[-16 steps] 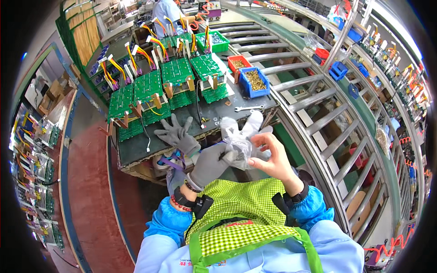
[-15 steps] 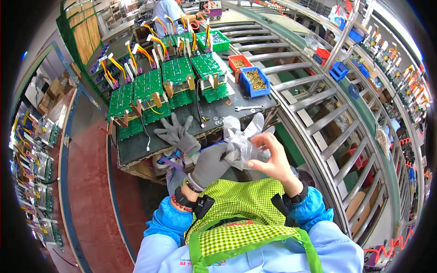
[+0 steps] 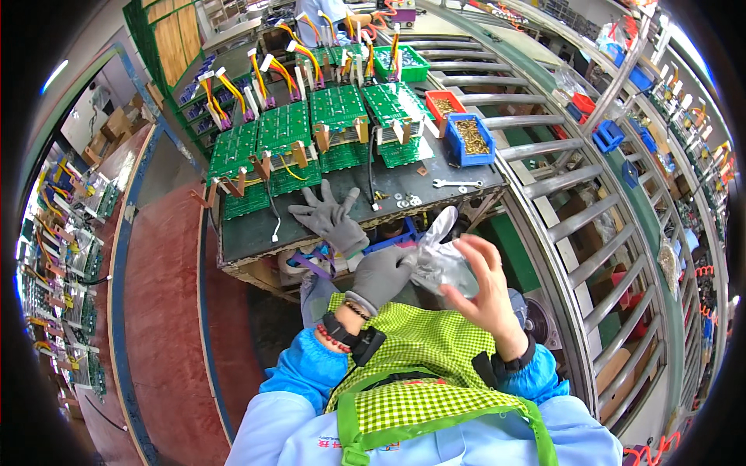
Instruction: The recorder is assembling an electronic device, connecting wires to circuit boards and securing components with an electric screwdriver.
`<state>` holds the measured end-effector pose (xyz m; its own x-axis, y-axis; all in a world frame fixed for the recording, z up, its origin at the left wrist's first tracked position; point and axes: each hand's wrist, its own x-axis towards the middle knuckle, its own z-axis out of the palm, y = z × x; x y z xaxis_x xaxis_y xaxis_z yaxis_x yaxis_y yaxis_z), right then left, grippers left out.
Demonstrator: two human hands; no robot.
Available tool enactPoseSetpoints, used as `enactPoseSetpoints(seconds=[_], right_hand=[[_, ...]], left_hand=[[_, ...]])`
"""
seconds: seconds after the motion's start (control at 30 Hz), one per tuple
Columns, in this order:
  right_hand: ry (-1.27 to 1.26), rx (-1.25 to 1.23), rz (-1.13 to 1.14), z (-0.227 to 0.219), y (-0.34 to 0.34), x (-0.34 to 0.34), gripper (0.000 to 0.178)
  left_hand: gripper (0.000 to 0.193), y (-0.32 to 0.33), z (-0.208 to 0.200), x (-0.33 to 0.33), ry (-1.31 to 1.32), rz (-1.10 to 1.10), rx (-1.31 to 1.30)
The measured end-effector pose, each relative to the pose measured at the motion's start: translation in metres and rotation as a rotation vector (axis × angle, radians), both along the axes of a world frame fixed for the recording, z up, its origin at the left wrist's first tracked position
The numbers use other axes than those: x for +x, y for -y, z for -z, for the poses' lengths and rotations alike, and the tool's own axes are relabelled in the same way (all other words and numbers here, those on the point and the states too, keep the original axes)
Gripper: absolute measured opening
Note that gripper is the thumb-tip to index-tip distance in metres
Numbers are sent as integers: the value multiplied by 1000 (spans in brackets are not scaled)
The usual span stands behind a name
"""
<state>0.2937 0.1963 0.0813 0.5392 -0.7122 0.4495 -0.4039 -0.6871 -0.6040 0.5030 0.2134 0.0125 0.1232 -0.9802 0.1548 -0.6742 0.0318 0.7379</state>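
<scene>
My left hand [image 3: 378, 273], in a grey glove, pinches a crumpled piece of translucent plastic [image 3: 444, 268] over my lap. One finger-like end of it sticks up; I cannot tell whether it is a bag or a thin glove. My bare right hand [image 3: 488, 289] is at the plastic's right side, thumb and fingers curved and spread apart. A second grey glove [image 3: 336, 223] lies limp over the front edge of the dark workbench [image 3: 256, 239]. Behind it stand several green circuit board assemblies [image 3: 339, 107] with copper-coloured bars and bundled wires.
On the bench's right are an open-ended wrench [image 3: 457, 184], washers [image 3: 408, 200], a blue bin [image 3: 470, 140] and a red bin [image 3: 443, 102] of brass-coloured hardware. A green bin [image 3: 402, 62] sits farther back. A roller conveyor [image 3: 556, 186] runs along the right. Another person [image 3: 322, 15] works beyond the boards.
The view has shifted, so the bench sits more to the right. My right hand has opened wider and drawn slightly off the plastic, while my left keeps hold of it.
</scene>
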Motion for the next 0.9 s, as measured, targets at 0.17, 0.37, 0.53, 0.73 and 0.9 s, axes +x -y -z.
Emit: enactPoseSetpoints(seconds=[0.17, 0.37, 0.53, 0.73, 0.9], right_hand=[[-45, 174, 84, 48, -15, 26, 23], [345, 1078, 146, 121, 11, 22, 28], [1070, 1222, 283, 140, 12, 30, 30], [1240, 1292, 229, 142, 19, 33, 37], [388, 271, 113, 157, 33, 21, 33]], left_hand=[[25, 5, 12, -12, 133, -73, -1], [21, -13, 23, -34, 411, 74, -173], [20, -21, 40, -44, 460, 193, -126], [20, -21, 39, -36, 366, 230, -100], [21, -21, 32, -41, 195, 310, -174]])
